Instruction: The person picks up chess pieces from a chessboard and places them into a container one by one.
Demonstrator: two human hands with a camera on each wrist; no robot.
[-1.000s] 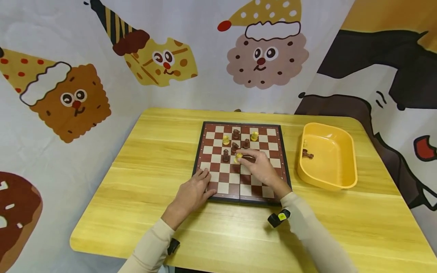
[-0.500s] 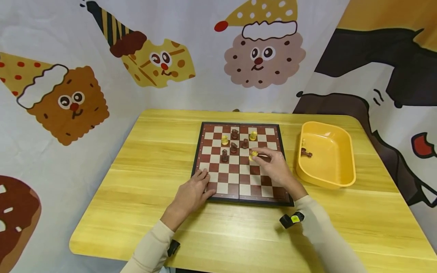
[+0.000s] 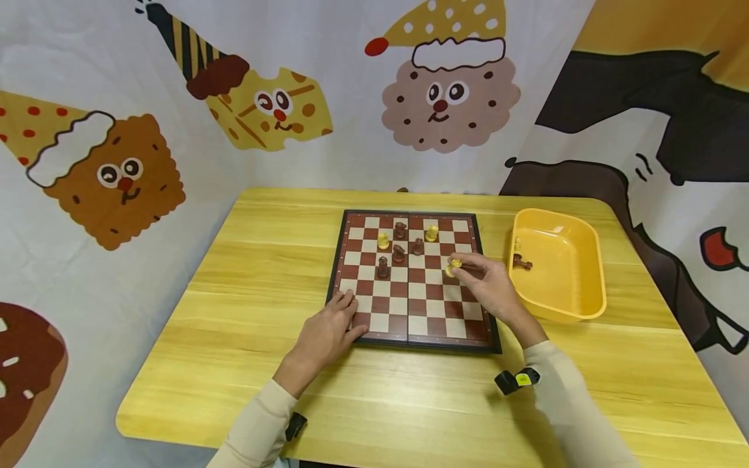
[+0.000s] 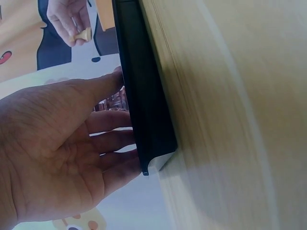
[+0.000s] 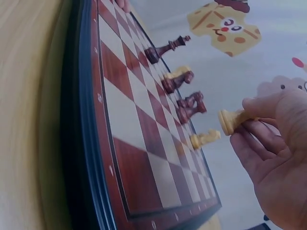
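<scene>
My right hand (image 3: 491,286) pinches a pale yellow chess piece (image 5: 232,120) between thumb and fingers, above the right half of the chessboard (image 3: 430,327). In the right wrist view its base is off the board; its top is hidden by the fingers. My left hand (image 3: 323,331) rests with fairly straight fingers on the board's near left corner, and its fingertips touch the black edge (image 4: 144,96) in the left wrist view. Standing on the board are a dark king (image 5: 165,49), a dark knight (image 3: 398,253), more dark pieces, and two yellow pieces, one a yellow knight (image 5: 205,138).
A yellow plastic tray (image 3: 591,292) stands right of the board, with a dark chess piece (image 3: 522,262) and a small yellow piece lying at its left wall. Both lie on a wooden table (image 3: 234,292). A cartoon-printed cloth (image 3: 351,169) hangs behind.
My right hand has carried the yellow chess piece to the right, from beside the dark pieces toward the board's right side. The left hand has stayed at the corner.
</scene>
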